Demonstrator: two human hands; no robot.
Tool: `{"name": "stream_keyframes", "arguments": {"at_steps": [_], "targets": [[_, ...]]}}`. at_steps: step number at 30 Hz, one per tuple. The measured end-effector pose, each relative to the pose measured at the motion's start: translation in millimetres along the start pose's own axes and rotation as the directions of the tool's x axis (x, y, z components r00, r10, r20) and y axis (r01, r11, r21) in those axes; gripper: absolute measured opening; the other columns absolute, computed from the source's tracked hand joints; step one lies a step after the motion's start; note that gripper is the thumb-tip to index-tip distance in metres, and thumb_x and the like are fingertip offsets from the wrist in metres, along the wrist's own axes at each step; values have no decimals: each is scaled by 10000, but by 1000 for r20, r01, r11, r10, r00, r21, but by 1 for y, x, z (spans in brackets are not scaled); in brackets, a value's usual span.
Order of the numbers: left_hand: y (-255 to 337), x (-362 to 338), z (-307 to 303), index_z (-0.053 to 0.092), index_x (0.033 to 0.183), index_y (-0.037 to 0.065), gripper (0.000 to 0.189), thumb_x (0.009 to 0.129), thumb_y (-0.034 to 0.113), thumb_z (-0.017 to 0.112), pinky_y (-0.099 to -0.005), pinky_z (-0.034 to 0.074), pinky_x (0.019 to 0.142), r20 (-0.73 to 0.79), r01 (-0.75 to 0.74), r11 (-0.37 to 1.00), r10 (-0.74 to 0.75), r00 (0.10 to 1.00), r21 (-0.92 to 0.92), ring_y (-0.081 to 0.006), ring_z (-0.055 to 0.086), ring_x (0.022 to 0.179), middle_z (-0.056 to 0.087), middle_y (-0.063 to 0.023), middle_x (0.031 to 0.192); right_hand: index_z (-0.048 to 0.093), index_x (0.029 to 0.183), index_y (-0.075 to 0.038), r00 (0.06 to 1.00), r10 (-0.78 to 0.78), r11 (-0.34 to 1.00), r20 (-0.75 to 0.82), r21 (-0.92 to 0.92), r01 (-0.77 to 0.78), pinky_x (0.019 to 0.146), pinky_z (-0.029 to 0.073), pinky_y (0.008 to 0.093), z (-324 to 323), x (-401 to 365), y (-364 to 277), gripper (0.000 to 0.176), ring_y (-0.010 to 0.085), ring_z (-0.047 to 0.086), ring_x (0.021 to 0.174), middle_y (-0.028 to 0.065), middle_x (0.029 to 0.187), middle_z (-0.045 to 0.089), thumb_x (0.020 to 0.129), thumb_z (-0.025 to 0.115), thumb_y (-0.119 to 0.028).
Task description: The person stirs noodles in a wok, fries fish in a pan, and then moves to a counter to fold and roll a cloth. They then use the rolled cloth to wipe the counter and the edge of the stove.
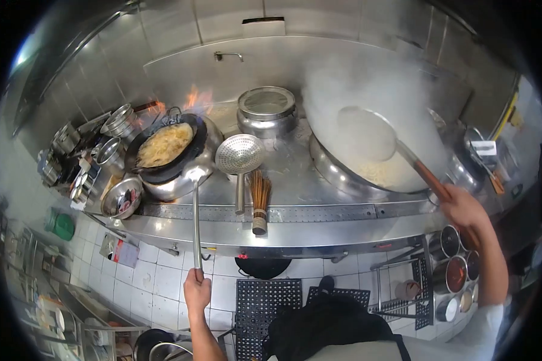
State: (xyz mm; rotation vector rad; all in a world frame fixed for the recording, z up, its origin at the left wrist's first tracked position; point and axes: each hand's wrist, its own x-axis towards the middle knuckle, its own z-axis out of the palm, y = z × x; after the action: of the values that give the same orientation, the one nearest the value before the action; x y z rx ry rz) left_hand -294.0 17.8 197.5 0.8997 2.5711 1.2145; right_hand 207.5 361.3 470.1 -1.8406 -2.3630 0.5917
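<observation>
Perforated skimmer (239, 154), bamboo brush (259, 198): range front edge, centre. Lidded steel pot (266, 111): back centre. Steel bowl (121, 197): front-left corner.

No legible text, labels or numbers anywhere (steam, blur).

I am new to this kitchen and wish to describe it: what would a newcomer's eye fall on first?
First, the thick white steam over the big wok on the right, where the right hand holds a wooden-handled ladle up in the cloud. Next, the orange flames behind the dark wok of yellow food on the left. The left hand holds a long steel ladle whose bowl lies at that wok's edge.
</observation>
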Motion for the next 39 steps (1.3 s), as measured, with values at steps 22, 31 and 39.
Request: {"name": "stream_keyframes", "arguments": {"at_steps": [22,31,39], "targets": [[-47,77,115,582,1242,21,562,781,276,779,-512,484,946,-13,-8,887,16,1000,461,-392,569,1163,613,-208,1212,287,1506,-18,998,-22,708,58,-704,57,874,550,455,78,132,-10,745,397,684,1021,272,1179,637,851,614,-151],[80,103,272,440,1321,-21,681,822,321,752,-499,517,893,46,73,915,-99,994,396,-402,613,1057,590,-231,1169,476,1438,-46,881,-467,841,-82,-349,413,792,521,444,34,58,-59,690,380,669,944,237,1111,648,819,735,-208],[112,66,209,509,1339,-47,618,818,167,763,-461,490,958,-53,-165,986,166,985,32,-423,611,1109,620,-268,1200,595,1299,25,754,-503,792,-422,123,597,664,471,297,29,42,-24,485,201,594,700,146,927,636,844,658,-127]]}}
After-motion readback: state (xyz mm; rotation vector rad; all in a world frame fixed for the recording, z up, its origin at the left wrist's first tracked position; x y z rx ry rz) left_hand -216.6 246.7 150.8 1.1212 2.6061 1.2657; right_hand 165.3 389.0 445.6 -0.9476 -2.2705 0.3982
